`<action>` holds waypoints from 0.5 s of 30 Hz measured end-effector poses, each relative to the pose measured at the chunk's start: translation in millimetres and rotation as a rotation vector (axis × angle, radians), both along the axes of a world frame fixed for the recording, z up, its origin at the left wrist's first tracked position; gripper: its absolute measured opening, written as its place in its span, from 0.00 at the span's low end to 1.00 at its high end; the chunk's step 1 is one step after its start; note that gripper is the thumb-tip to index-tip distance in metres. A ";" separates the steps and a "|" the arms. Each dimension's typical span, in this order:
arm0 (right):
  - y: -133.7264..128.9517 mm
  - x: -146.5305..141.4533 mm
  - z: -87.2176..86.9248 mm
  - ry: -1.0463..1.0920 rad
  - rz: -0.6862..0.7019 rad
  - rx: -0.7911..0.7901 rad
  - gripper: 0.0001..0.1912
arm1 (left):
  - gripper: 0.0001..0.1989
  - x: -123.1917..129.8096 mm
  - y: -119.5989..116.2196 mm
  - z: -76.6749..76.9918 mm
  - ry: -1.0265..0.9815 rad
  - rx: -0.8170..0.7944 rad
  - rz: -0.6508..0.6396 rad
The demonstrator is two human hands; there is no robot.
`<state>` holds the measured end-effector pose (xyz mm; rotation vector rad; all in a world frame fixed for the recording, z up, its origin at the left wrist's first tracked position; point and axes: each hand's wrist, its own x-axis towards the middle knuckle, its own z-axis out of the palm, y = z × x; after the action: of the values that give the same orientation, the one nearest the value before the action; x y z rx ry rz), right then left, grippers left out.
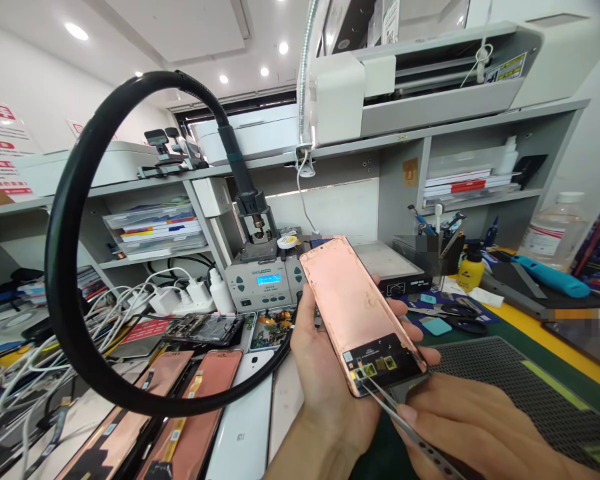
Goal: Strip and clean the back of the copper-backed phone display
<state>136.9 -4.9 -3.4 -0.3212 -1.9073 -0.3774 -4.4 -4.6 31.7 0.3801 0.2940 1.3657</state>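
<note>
A phone screen [353,293] with a copper-coloured back rests tilted in my left hand [325,373], thumb on one long edge and fingertips curled around the other. A black flex circuit area with small yellowish parts covers its lower end. My right hand [470,420] pinches a pair of silver tweezers [413,433] with holes along the arm. The tweezer tips meet the screen's lower left part, by the small yellowish parts; whether they grip anything there is too small to tell.
A hot air station [265,280] with a lit display stands behind, its thick black hose [60,267] looping across the left. Several phone screens [200,413] and a white phone [243,413] lie at lower left. Scissors [455,313] and a dark textured mat [510,380] are at right.
</note>
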 end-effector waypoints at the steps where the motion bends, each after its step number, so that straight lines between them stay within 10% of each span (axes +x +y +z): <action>1: 0.6 -0.4 -0.3 0.007 -0.008 0.010 0.15 | 0.37 0.0 -0.1 -0.2 -0.005 0.002 -0.004; 15: 2.1 3.4 -4.3 -0.042 0.000 -0.024 0.09 | 0.37 -0.6 -2.8 1.6 0.032 0.054 0.015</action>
<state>140.3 -2.8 -7.7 -0.3317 -1.9543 -0.3638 -5.0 -7.3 33.3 0.4459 0.2873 1.3853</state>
